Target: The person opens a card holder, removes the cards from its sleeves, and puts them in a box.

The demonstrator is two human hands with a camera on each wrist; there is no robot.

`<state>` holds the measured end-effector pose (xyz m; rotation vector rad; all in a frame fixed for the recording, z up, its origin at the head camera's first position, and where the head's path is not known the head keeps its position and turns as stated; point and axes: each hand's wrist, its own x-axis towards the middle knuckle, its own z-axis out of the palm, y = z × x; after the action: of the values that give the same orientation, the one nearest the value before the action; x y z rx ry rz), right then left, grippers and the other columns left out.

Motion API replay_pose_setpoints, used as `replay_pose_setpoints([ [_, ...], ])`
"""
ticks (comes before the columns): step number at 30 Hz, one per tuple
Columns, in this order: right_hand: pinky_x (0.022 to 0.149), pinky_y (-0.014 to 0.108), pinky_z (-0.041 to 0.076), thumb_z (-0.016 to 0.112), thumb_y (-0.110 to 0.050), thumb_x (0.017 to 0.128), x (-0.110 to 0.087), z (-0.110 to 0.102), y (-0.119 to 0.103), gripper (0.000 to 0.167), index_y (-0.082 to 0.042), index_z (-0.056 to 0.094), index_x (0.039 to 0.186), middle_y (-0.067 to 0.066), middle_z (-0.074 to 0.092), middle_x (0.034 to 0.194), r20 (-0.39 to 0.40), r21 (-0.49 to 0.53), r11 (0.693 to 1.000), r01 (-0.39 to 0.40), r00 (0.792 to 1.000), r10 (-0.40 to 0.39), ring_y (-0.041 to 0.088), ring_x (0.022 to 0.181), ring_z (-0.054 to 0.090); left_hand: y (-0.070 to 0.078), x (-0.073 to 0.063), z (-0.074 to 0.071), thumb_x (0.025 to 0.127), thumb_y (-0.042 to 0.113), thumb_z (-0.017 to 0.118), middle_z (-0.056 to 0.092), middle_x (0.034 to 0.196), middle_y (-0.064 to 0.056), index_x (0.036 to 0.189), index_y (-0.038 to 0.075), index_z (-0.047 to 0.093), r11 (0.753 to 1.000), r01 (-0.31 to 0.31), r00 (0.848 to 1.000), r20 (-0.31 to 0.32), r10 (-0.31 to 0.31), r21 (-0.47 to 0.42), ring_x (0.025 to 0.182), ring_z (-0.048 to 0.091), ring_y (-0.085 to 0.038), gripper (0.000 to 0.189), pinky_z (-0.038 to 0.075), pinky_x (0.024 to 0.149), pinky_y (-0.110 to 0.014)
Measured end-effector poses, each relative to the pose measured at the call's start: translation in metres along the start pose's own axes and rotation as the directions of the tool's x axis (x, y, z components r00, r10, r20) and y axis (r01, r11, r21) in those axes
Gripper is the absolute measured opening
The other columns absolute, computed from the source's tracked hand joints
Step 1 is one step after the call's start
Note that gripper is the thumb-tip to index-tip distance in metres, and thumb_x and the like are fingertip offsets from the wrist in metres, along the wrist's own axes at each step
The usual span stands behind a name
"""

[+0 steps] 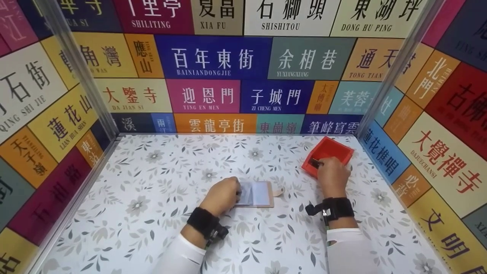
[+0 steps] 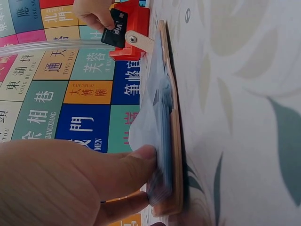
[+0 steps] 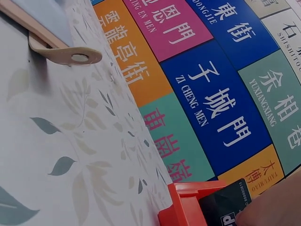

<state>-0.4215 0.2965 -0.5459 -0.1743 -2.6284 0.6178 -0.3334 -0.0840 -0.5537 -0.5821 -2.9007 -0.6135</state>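
Note:
A small card holder [image 1: 262,193] lies spread on the table, with clear plastic sleeves [image 2: 157,117] inside a tan cover. Its snap strap [image 1: 279,191] sticks out to the right. At the holder's left side, my left hand [image 1: 221,195] pinches the sleeves between thumb and fingers. Farther right, a black card [image 2: 115,29] with "VIP" lettering is held between the thumb and fingers of my right hand [image 1: 335,176]. That card is at the red plastic bin [image 1: 338,146], over its opening in the head view. The bin's contents are mostly hidden by the hand.
The table [image 1: 159,228] has a white floral cover. Panels with coloured name blocks stand at the back [image 1: 217,57], left [image 1: 42,137] and right [image 1: 437,137]. The red bin is near the back right corner.

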Motion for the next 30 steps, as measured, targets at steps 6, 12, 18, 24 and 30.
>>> replay_pose_setpoints([
  [6, 0.103, 0.077, 0.049, 0.060, -0.001, 0.102, -0.003, 0.006, 0.005, 0.030, -0.002, 0.088, 0.111, 0.024, 0.082, 0.106, 0.030, -0.014, 1.000, 0.002, 1.000, -0.002, 0.052, 0.106, 0.074, 0.001, 0.000, 0.002, 0.092, 0.008, 0.087, 0.072, 0.089, -0.002, 0.099, 0.013, 0.079, 1.000, 0.020, 1.000, 0.019, -0.020, 0.000, 0.080, 0.067, -0.023, 0.012, 0.063, 0.081, -0.043],
  [12, 0.100, 0.077, 0.046, 0.056, -0.002, 0.100, -0.008, 0.010, 0.006, 0.032, 0.000, 0.088, 0.104, 0.024, 0.080, 0.099, 0.068, -0.018, 1.000, -0.017, 0.998, 0.018, 0.054, 0.103, 0.073, 0.001, -0.001, 0.002, 0.093, 0.009, 0.086, 0.069, 0.087, -0.001, 0.097, 0.013, 0.077, 1.000, 0.024, 0.999, 0.027, -0.024, -0.006, 0.076, 0.063, -0.021, 0.011, 0.061, 0.078, -0.042],
  [18, 0.099, 0.079, 0.046, 0.056, -0.001, 0.099, -0.010, 0.012, 0.005, 0.031, 0.000, 0.087, 0.101, 0.026, 0.080, 0.098, 0.097, -0.040, 0.999, -0.006, 0.995, 0.010, 0.056, 0.103, 0.071, 0.000, 0.000, 0.002, 0.093, 0.008, 0.087, 0.068, 0.085, 0.000, 0.095, 0.014, 0.078, 1.000, 0.014, 1.000, 0.025, -0.014, 0.005, 0.074, 0.060, -0.020, 0.011, 0.060, 0.075, -0.041],
  [24, 0.096, 0.082, 0.050, 0.054, -0.005, 0.102, -0.010, 0.011, 0.001, 0.030, 0.002, 0.083, 0.105, 0.031, 0.077, 0.103, 0.121, -0.116, 0.993, 0.013, 0.993, 0.001, 0.059, 0.106, 0.071, 0.000, 0.001, 0.002, 0.092, 0.006, 0.086, 0.069, 0.086, -0.001, 0.094, 0.013, 0.079, 1.000, 0.009, 1.000, 0.019, -0.009, 0.015, 0.073, 0.058, -0.020, 0.010, 0.060, 0.073, -0.041],
  [30, 0.099, 0.081, 0.046, 0.055, -0.008, 0.103, -0.008, 0.010, -0.004, 0.027, -0.001, 0.081, 0.107, 0.027, 0.076, 0.098, 0.132, -0.100, 0.995, -0.008, 0.991, 0.021, 0.057, 0.103, 0.070, -0.002, 0.001, 0.002, 0.091, 0.007, 0.087, 0.071, 0.088, -0.003, 0.095, 0.013, 0.079, 1.000, -0.001, 1.000, 0.001, 0.001, 0.023, 0.075, 0.061, -0.022, 0.011, 0.061, 0.076, -0.043],
])
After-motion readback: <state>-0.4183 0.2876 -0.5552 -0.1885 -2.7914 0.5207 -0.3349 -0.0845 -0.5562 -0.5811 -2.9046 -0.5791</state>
